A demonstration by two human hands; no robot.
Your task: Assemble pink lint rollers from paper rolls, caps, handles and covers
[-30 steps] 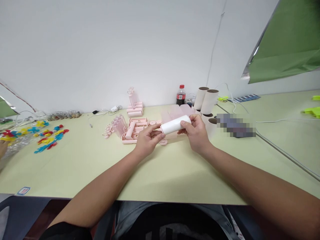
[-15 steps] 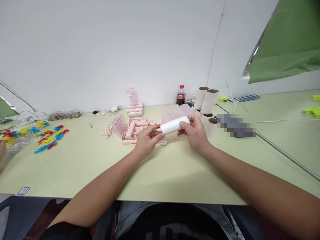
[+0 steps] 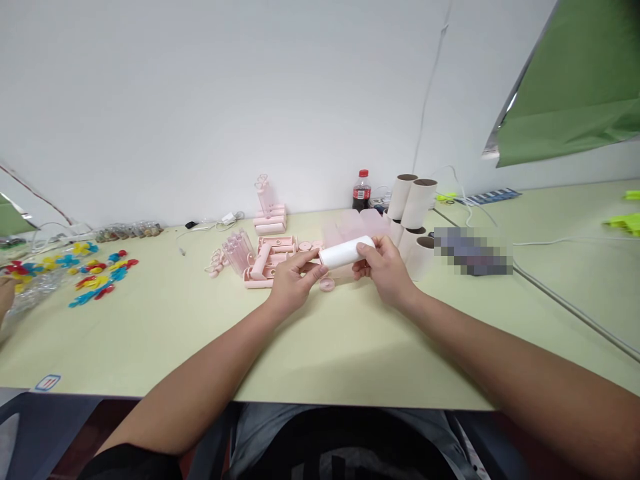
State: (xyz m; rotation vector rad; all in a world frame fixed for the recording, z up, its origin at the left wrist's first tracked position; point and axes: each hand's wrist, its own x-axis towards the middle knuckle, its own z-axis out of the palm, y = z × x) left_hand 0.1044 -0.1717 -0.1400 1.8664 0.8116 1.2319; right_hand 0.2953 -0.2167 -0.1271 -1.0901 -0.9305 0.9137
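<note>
A white sticky lint roll (image 3: 345,253) is held nearly level above the table, its right end slightly raised. My right hand (image 3: 384,263) wraps its right end, thumb on top. The fingers of my left hand (image 3: 297,277) pinch the left end, where a thin pinkish edge shows; whether a separate pink part sits there I cannot tell. Just below the roll lies a round pink cap (image 3: 327,285). Pink plastic roller holders (image 3: 265,263) are stacked behind my left hand, with pale pink clear handles (image 3: 237,250) beside them. Translucent pink covers (image 3: 357,225) lie behind the roll.
Several more white rolls (image 3: 419,203) stand stacked at right, near a cola bottle (image 3: 362,192). More pink parts (image 3: 271,217) stand by the wall. Colourful plastic pieces (image 3: 103,273) lie at left, close to another person's hand (image 3: 6,297). Cables (image 3: 565,307) cross the right side.
My right hand and the roll have shifted slightly to the left, closer to my left hand. My left hand has hardly moved.
</note>
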